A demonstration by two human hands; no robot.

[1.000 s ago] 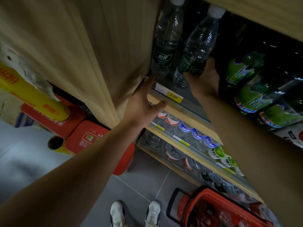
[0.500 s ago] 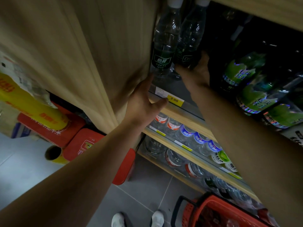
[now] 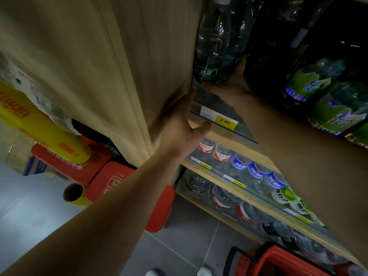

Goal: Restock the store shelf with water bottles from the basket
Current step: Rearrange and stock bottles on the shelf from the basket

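**Bottles on the shelf, basket at your feet**

Your left hand lies flat, fingers straight, on the wooden side panel. Your right hand reaches behind 2 water bottles on the shelf; its fingers are hidden, so I cannot tell their grip. The red basket sits below

Two clear, dark-labelled water bottles stand upright on the wooden shelf.
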